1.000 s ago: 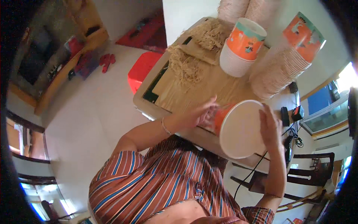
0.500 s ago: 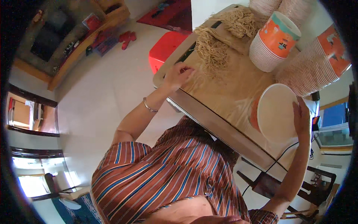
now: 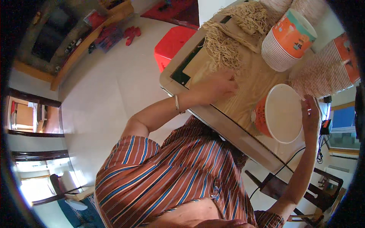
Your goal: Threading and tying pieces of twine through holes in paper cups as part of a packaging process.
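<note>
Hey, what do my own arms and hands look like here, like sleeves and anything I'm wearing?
Your left hand and right hand are both ungloved. A thin, silvery bracelet circles the left wrist. The left sleeve is short, reddish brown with blue, cream and dark stripes; the right sleeve, partly cut off by the picture's edge, is striped too.

One unstacked tub (image 3: 284,114), two tangled strand heaps (image 3: 221,47), one red stool (image 3: 173,43), one table (image 3: 235,131)

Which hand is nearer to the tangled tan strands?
Left: the left hand is by the near edge of the tangled tan strands; the right hand is farther away, beside the lone orange tub.
</note>
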### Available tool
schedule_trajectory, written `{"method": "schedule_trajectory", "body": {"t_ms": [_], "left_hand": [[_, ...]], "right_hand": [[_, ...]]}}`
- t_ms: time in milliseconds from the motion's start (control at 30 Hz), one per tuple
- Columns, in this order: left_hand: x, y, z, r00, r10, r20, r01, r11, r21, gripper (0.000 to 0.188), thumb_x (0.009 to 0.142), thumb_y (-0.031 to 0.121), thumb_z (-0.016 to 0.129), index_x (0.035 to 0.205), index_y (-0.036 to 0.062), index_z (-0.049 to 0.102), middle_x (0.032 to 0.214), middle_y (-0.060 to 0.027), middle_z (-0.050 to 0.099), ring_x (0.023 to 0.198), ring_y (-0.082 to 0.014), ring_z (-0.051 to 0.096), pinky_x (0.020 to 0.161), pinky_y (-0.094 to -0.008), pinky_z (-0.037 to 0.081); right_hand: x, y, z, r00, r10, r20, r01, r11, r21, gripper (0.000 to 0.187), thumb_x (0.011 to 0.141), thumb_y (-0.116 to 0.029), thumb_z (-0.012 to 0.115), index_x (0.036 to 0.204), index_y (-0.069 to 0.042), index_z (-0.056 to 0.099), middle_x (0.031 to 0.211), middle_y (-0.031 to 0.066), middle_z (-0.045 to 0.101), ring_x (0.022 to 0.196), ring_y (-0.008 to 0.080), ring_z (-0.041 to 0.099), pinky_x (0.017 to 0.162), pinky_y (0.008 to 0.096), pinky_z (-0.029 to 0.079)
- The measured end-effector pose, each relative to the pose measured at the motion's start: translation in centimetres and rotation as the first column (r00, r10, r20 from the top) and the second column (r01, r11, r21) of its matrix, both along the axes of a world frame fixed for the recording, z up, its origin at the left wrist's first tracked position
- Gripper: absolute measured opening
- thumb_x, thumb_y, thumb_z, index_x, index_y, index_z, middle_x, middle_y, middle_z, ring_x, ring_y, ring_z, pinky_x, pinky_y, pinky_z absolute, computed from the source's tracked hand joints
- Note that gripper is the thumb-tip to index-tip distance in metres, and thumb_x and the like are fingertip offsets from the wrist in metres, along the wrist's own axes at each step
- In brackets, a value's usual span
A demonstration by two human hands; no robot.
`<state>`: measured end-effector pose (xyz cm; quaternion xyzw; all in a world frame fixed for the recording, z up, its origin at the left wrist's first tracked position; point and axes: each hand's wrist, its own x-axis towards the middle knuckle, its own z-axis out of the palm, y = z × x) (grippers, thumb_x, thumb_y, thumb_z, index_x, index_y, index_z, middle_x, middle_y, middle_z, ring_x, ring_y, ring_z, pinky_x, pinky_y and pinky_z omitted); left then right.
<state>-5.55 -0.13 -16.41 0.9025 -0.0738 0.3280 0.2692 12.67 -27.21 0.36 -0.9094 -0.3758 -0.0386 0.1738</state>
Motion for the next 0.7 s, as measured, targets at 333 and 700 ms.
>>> {"method": "schedule_trajectory", "body": {"t_ms": [333, 700], "left_hand": [[-0.3, -1.9, -3.5, 1.0, -0.019, -0.02, 0.02, 0.999, 0.033, 0.016, 0.07, 0.01, 0.066, 0.078, 0.0055, 0.053, 0.085, -0.0129, 0.049, 0.086, -0.0315, 0.051, 0.072, -0.0417, 0.044], [-6.8, -4.4, 3.0, 0.941, -0.295, -0.164, 0.211, 0.893, -0.397, 0.011, 0.085, 0.009, 0.063, 0.091, 0.004, 0.055, 0.082, -0.0116, 0.059, 0.075, -0.0299, 0.062, 0.069, -0.0371, 0.049]], "right_hand": [[-13.9, 1.4, -0.3, 0.855, 0.518, -0.037, -0.512, 0.852, 0.108, 0.017, 0.077, 0.002, 0.063, 0.094, 0.0, 0.062, 0.097, 0.0158, 0.06, 0.091, 0.031, 0.061, 0.075, 0.0396, 0.052], [-15.3, 5.3, -11.3, 0.655, 0.514, -0.554, -0.262, 0.842, 0.471, 0.048, 0.085, 0.005, 0.054, 0.13, -0.002, 0.039, 0.116, 0.0195, 0.055, 0.102, 0.0304, 0.059, 0.086, 0.0362, 0.049]]}}
